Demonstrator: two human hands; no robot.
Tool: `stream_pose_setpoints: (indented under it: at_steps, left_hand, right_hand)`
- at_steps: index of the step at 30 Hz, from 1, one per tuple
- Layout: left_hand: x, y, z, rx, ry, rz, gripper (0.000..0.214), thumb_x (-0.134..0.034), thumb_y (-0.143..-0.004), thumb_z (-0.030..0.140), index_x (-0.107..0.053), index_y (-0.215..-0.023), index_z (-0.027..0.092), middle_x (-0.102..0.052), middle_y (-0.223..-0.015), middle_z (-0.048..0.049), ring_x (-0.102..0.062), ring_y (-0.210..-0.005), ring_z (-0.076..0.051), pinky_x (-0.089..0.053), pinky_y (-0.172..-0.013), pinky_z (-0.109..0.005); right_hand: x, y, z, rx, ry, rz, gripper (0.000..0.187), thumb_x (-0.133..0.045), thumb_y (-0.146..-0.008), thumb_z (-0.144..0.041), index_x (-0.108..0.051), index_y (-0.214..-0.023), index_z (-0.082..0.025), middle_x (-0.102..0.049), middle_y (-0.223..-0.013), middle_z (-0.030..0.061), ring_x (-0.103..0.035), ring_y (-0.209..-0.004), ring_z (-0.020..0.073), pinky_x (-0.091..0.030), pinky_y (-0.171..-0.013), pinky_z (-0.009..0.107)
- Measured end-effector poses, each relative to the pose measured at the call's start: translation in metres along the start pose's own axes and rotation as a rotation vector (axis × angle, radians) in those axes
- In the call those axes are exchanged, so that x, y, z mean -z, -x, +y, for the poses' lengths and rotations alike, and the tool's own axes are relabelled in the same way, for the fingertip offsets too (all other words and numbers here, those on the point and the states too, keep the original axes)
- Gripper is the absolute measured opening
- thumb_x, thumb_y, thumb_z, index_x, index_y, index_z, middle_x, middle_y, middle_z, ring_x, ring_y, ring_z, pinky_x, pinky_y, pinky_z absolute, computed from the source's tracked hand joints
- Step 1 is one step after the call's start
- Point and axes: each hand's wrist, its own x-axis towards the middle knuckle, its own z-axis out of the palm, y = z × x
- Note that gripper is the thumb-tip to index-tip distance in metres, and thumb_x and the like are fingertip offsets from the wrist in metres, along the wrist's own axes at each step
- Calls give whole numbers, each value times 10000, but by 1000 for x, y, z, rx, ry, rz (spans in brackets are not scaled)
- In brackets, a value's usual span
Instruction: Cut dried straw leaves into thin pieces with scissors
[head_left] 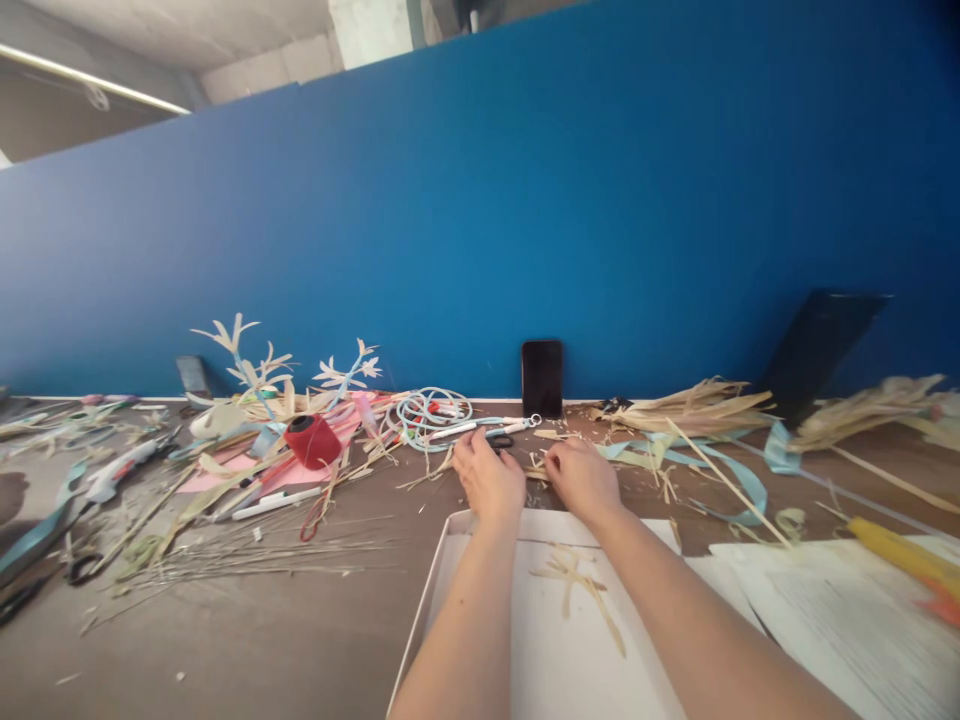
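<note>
Two bare forearms reach across a shallow white tray point(555, 670) on a brown surface point(300, 640). The left hand point(487, 475), fingers loosely bent, is near a coil of light-blue cord point(431, 415); the right hand point(585, 480) has its fingers curled inward. Whether either grips anything cannot be told. Pale dried-leaf scraps point(537, 472) lie between the hands, just beyond the tray. A black smartphone point(542, 380) leans upright against a blue partition point(480, 220). A red thread spool point(313, 442) sits to the left.
</note>
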Motion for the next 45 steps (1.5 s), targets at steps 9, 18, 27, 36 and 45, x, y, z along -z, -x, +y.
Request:
stream_pose_setpoints:
  at_steps: [9, 18, 27, 36, 45]
  left_hand:
    - [2, -1, 0, -186, 206, -105, 299, -439, -807, 178, -584, -1067, 201, -571, -973, -87, -516, -940, -207, -405, -841, -337]
    - [-3, 7, 5, -207, 542, -341, 244, -514, -797, 296, -647, -979, 201, -632, -891, -47, -554, -754, -138, -438, -731, -264]
    - [-6, -2, 7, 112, 833, -435, 178, -571, -714, 275, -646, -809, 145, -651, -741, -27, -571, -671, -124, -443, -637, -236]
    - [-2, 1, 11, 127, 821, -702, 208, -614, -673, 310, -648, -767, 127, -615, -619, -14, -482, -502, -75, -338, -454, -184]
    - [0, -2, 9, 231, 861, -890, 284, -527, -698, 126, -648, -956, 130, -678, -897, -74, -570, -632, -89, -391, -488, -176]
  right_hand:
    - [7, -5, 15, -202, -735, 77, 268, -511, -767, -420, -627, -798, -180, -629, -675, 16, -561, -631, 177, -420, -600, 275]
    - [14, -2, 11, -219, -1032, -33, 279, -592, -716, -435, -638, -797, -172, -562, -552, -31, -460, -480, 112, -373, -472, 227]
    - [16, -1, 5, -191, -1112, -138, 281, -617, -708, -352, -650, -916, -167, -633, -680, -7, -491, -526, 109, -409, -525, 242]
    - [27, 2, 3, -232, -1092, -75, 351, -580, -746, -455, -675, -938, -177, -665, -808, 37, -541, -631, 147, -433, -566, 256]
    - [19, 0, 17, -345, -1198, 8, 357, -648, -676, -509, -640, -777, -166, -455, -488, -51, -360, -433, 80, -255, -409, 206]
